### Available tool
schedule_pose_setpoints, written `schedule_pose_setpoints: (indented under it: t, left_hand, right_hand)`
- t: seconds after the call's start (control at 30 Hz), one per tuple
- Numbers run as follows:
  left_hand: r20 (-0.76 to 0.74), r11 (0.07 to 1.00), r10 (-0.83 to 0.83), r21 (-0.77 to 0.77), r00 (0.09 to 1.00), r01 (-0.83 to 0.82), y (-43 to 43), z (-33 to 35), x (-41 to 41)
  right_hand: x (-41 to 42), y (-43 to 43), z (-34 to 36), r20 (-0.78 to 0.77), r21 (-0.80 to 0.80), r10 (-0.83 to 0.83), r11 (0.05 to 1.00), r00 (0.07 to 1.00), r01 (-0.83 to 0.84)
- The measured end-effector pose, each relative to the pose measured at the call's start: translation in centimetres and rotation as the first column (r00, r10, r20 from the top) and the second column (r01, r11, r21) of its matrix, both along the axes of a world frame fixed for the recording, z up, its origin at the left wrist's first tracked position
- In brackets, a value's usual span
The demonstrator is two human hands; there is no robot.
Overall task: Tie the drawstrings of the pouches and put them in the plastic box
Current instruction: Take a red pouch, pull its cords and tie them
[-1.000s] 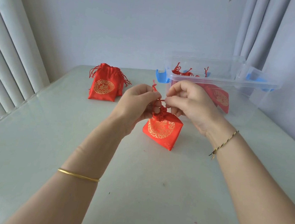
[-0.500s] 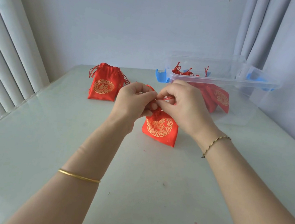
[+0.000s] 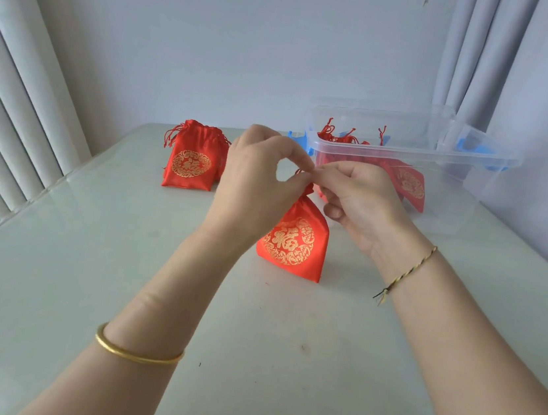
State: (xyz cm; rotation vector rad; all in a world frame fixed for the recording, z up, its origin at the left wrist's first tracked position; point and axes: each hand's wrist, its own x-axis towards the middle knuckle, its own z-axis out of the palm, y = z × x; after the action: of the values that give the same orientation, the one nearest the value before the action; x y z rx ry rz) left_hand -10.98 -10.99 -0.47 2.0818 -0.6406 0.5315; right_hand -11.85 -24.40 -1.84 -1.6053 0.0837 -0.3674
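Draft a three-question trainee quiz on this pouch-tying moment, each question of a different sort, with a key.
1. True or false: the plastic box already holds red pouches.
2. Multiple choice: what do the left hand and the right hand both pinch? A) the drawstring of the near pouch; B) a blue latch of the box; C) the curtain.
3. Fill in: the gold bangle sits on the ___ forearm.

Key: 1 true; 2 A; 3 left.
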Motion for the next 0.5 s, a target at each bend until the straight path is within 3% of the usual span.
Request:
schedule_pose_setpoints:
  t: [0.23, 0.37, 0.5]
  left_hand:
    - [0.054, 0.994, 0.064, 0.085, 0.997, -0.068, 0.4, -0.1, 0.5]
    - [0.057, 0.992, 0.05, 0.113, 0.997, -0.056, 0.5, -0.1, 0.7]
    - [0.007, 1.0, -0.01, 0.021, 1.0, 0.009, 0.9, -0.1, 1.1]
  right_hand:
    - [0.1, 0.2, -0.1, -0.028, 0.341, 0.19, 0.925, 0.981, -0.169]
    - [0.2, 0.0, -0.5, -0.017, 0.403, 0.284, 0.88, 0.959, -0.253]
    - [0.2, -0.1, -0.6, -0.003, 0.396, 0.337, 0.865, 0.942, -0.308]
